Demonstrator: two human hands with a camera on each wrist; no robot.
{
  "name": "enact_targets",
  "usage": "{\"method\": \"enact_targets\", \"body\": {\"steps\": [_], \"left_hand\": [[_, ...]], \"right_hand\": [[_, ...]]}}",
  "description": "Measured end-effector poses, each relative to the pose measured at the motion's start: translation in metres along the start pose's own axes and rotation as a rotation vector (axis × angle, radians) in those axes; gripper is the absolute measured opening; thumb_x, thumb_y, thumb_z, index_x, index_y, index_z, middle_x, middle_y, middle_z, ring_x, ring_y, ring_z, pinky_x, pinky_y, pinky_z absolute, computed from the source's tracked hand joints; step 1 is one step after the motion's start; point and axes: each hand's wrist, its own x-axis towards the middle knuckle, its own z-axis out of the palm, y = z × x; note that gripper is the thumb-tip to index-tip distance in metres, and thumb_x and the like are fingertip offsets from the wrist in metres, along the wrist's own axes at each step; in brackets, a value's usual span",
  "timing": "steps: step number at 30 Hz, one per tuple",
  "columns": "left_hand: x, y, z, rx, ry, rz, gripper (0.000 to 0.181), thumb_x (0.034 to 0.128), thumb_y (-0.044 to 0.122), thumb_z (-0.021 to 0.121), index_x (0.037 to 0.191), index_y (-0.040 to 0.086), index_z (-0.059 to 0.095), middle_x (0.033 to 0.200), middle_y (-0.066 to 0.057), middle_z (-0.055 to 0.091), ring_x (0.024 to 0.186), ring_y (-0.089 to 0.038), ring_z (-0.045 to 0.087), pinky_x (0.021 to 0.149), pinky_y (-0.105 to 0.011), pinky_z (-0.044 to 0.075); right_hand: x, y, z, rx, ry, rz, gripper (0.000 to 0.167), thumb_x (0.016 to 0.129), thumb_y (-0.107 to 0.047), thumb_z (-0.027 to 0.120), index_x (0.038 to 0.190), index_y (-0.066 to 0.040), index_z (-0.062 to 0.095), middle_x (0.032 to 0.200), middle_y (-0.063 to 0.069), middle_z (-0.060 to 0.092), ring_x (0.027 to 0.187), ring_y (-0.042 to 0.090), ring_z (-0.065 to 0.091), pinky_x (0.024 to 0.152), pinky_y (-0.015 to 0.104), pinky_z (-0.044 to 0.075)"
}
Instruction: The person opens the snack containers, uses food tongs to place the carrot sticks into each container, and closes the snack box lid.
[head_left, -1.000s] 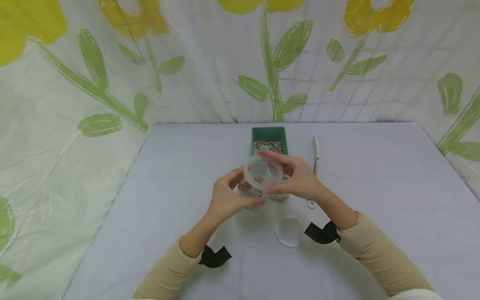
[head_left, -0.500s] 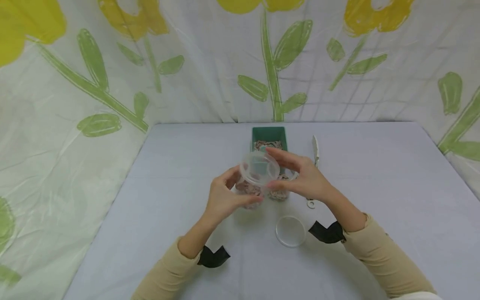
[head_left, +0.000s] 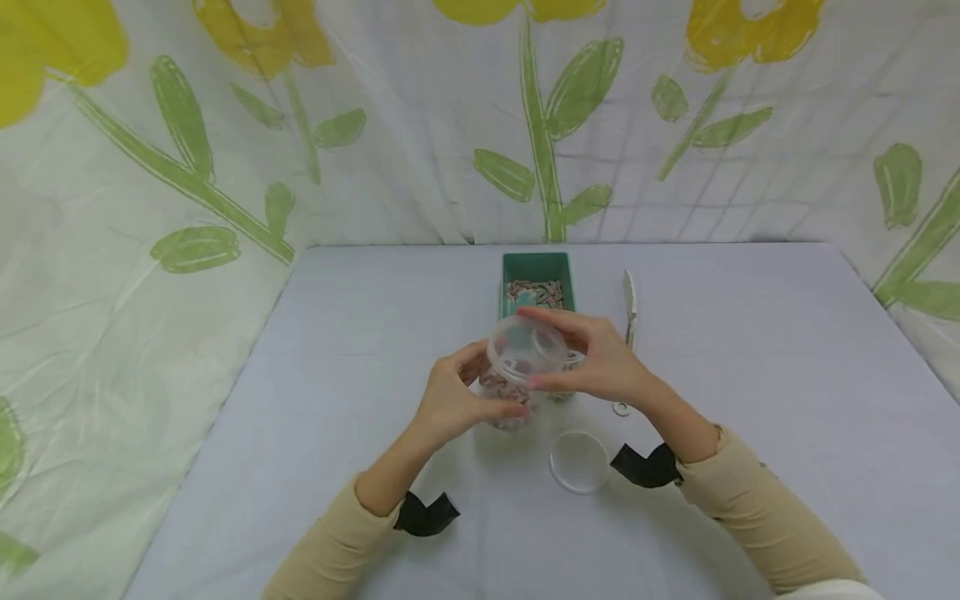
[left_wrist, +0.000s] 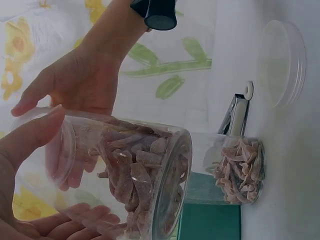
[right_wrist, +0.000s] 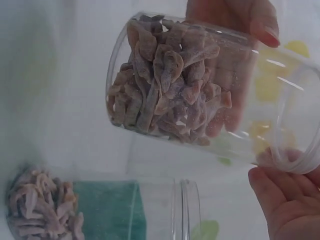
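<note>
My left hand point(head_left: 450, 404) holds a clear plastic jar point(left_wrist: 135, 175) round its side, raised above the table and slightly tilted. Brownish, wrinkled dried strips point(right_wrist: 170, 80) fill its lower part. At the top of the jar, the thumb and fingers of my right hand point(head_left: 600, 354) grip a translucent lid point(head_left: 525, 340) by its edge. A second clear jar point(right_wrist: 160, 210), without a lid and with similar strips at its bottom, stands just behind; in the head view the right hand and raised jar mostly hide it.
A green bin point(head_left: 536, 267) with more strips stands behind the jars. Metal tongs point(head_left: 630, 310) with a ring end lie to its right. A loose clear round lid point(head_left: 580, 462) lies nearer me on the white-covered table point(head_left: 750, 375). A flower-print curtain hangs behind.
The jar shifted slightly up and left, then came back down and right. My right hand moved a little off to the right, then back, staying at the lid throughout.
</note>
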Motion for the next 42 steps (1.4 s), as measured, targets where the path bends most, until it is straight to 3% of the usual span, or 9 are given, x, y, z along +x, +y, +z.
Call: {"method": "enact_targets", "body": {"steps": [5, 11, 15, 20, 27, 32, 37, 42], "left_hand": [[0.000, -0.001, 0.001, 0.005, 0.024, 0.012, 0.071, 0.0659, -0.008, 0.084, 0.130, -0.009, 0.054, 0.123, -0.022, 0.062, 0.117, -0.031, 0.059, 0.100, -0.041, 0.045], [0.002, -0.006, 0.000, 0.072, 0.026, 0.023, 0.072, 0.0659, -0.005, 0.085, 0.131, -0.008, 0.053, 0.125, -0.022, 0.062, 0.119, -0.032, 0.057, 0.101, -0.043, 0.044], [0.003, -0.010, -0.001, 0.218, 0.015, 0.006, 0.077, 0.0656, 0.001, 0.085, 0.134, -0.006, 0.051, 0.122, -0.019, 0.064, 0.111, -0.031, 0.060, 0.093, -0.043, 0.049], [0.005, -0.015, -0.002, 0.394, 0.015, -0.038, 0.078, 0.0645, 0.010, 0.085, 0.134, -0.002, 0.053, 0.110, -0.016, 0.068, 0.096, -0.027, 0.062, 0.079, -0.042, 0.051], [0.009, -0.037, -0.012, 0.258, 0.113, -0.192, 0.074, 0.0651, 0.007, 0.089, 0.128, -0.007, 0.053, 0.121, -0.020, 0.063, 0.118, -0.036, 0.057, 0.098, -0.050, 0.045], [0.016, -0.051, -0.019, 0.195, 0.220, -0.257, 0.070, 0.0677, 0.004, 0.087, 0.127, -0.007, 0.051, 0.127, -0.023, 0.058, 0.126, -0.039, 0.050, 0.103, -0.050, 0.040], [0.023, -0.056, -0.022, 0.157, 0.249, -0.278, 0.072, 0.0687, 0.004, 0.085, 0.130, -0.007, 0.049, 0.131, -0.024, 0.056, 0.127, -0.039, 0.049, 0.105, -0.048, 0.039], [0.026, -0.061, -0.024, 0.124, 0.241, -0.299, 0.074, 0.0697, 0.003, 0.085, 0.132, -0.008, 0.047, 0.134, -0.025, 0.054, 0.129, -0.039, 0.047, 0.106, -0.046, 0.038]], "right_hand": [[0.001, 0.000, 0.004, -0.045, 0.035, -0.001, 0.072, 0.077, -0.008, 0.083, 0.138, 0.008, 0.048, 0.136, 0.023, 0.053, 0.119, 0.040, 0.054, 0.093, 0.054, 0.046], [0.001, 0.004, 0.007, -0.247, 0.055, -0.094, 0.073, 0.069, -0.006, 0.087, 0.133, 0.006, 0.054, 0.132, 0.021, 0.057, 0.116, 0.036, 0.057, 0.086, 0.054, 0.051], [0.001, 0.010, 0.011, -0.311, 0.035, -0.137, 0.074, 0.067, -0.009, 0.088, 0.131, 0.007, 0.055, 0.130, 0.022, 0.058, 0.118, 0.037, 0.056, 0.087, 0.053, 0.051], [-0.003, 0.013, 0.016, -0.439, 0.000, -0.094, 0.079, 0.069, -0.021, 0.088, 0.136, 0.003, 0.053, 0.134, 0.022, 0.055, 0.121, 0.038, 0.054, 0.091, 0.050, 0.049], [-0.018, 0.014, 0.016, -0.593, -0.039, -0.111, 0.071, 0.078, -0.025, 0.082, 0.136, 0.002, 0.052, 0.135, 0.018, 0.055, 0.117, 0.034, 0.058, 0.088, 0.044, 0.052], [-0.041, 0.019, 0.016, -0.594, -0.227, -0.090, 0.060, 0.085, -0.030, 0.076, 0.133, 0.000, 0.057, 0.135, 0.015, 0.057, 0.120, 0.029, 0.056, 0.092, 0.042, 0.050], [-0.060, 0.031, 0.019, -0.533, -0.399, 0.059, 0.066, 0.084, -0.036, 0.076, 0.136, -0.001, 0.055, 0.139, 0.014, 0.053, 0.125, 0.027, 0.053, 0.095, 0.041, 0.048], [-0.074, 0.040, 0.018, -0.531, -0.477, 0.219, 0.080, 0.076, -0.034, 0.083, 0.141, -0.002, 0.049, 0.147, 0.013, 0.045, 0.133, 0.031, 0.044, 0.102, 0.047, 0.041]]}}
